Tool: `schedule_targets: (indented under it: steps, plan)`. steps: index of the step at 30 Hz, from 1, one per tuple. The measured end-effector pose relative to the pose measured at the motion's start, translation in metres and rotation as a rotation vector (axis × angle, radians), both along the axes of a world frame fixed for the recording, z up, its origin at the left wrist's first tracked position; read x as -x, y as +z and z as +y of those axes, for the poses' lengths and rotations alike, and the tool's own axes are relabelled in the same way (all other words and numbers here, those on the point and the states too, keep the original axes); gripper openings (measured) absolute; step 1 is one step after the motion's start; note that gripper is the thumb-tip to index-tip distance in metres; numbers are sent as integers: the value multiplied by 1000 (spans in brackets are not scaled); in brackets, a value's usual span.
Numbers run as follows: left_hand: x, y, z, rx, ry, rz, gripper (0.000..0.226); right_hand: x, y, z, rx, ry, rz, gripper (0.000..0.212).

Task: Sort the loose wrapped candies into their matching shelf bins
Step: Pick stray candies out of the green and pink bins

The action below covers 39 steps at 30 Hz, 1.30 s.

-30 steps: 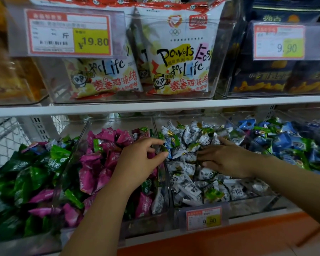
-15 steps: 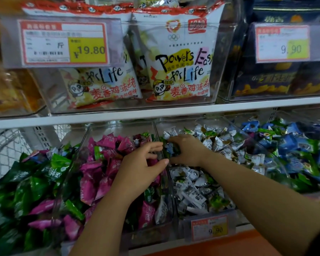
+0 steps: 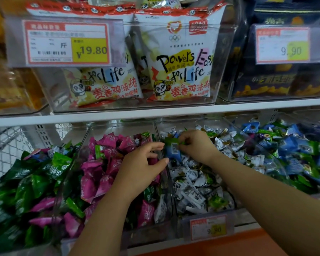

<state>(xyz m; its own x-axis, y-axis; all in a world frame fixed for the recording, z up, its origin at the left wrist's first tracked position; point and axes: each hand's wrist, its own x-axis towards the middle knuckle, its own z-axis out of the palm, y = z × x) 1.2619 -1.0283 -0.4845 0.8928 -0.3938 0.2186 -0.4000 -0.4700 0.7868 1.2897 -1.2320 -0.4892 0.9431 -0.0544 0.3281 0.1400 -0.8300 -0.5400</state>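
Observation:
Clear shelf bins on the lower shelf hold wrapped candies: green candies point(image 3: 31, 182) at left, pink candies point(image 3: 103, 163), white candies point(image 3: 194, 187), and blue candies point(image 3: 292, 150) at right. My right hand point(image 3: 198, 145) is over the back left of the white bin and pinches a green and blue candy point(image 3: 172, 147) with a barcode on it. My left hand point(image 3: 140, 169) hovers over the divider between the pink and white bins, fingers loosely curved, holding nothing. Some green and white candies lie mixed among the pink ones.
The white shelf edge point(image 3: 155, 111) runs just above the bins. On it stand clear bins with snack bags point(image 3: 181, 58) and dark packs point(image 3: 277, 80). Price tags point(image 3: 209, 228) hang on the bin fronts. A wire mesh panel point(image 3: 6, 146) is at far left.
My right hand moved from the middle of the white bin to its back left corner and took hold of a green and blue candy. The left hand stayed near the divider.

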Motion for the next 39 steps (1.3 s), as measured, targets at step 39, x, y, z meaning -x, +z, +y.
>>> schedule_targets:
  steps: [39]
  plan:
    - [14, 7, -10, -56, 91, -73, 25, 42, 26, -5, 214, 154, 188, 39]
